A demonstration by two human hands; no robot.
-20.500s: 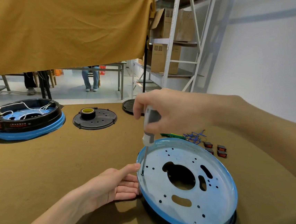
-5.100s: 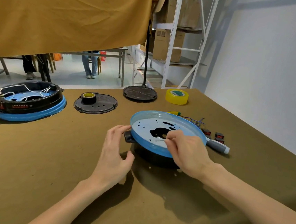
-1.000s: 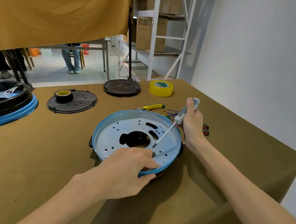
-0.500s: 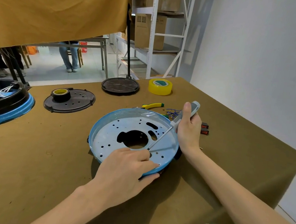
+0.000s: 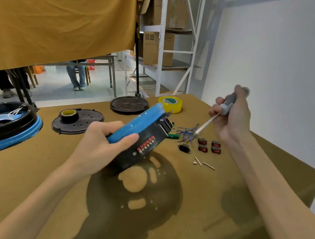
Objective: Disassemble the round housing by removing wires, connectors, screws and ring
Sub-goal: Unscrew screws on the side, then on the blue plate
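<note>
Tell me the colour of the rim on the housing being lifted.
Blue, on the round housing; head view shows it.

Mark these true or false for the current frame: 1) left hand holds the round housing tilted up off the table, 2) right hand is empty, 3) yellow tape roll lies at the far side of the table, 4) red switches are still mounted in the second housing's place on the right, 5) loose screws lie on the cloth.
1) True. The left hand grips the round housing by its blue rim, tilted on edge.
2) False. The right hand holds a screwdriver.
3) True. The yellow tape roll sits near the far edge.
4) False. The red switches lie loose on the cloth; the second housing is at the left.
5) True. Loose screws lie near the switches.
</note>
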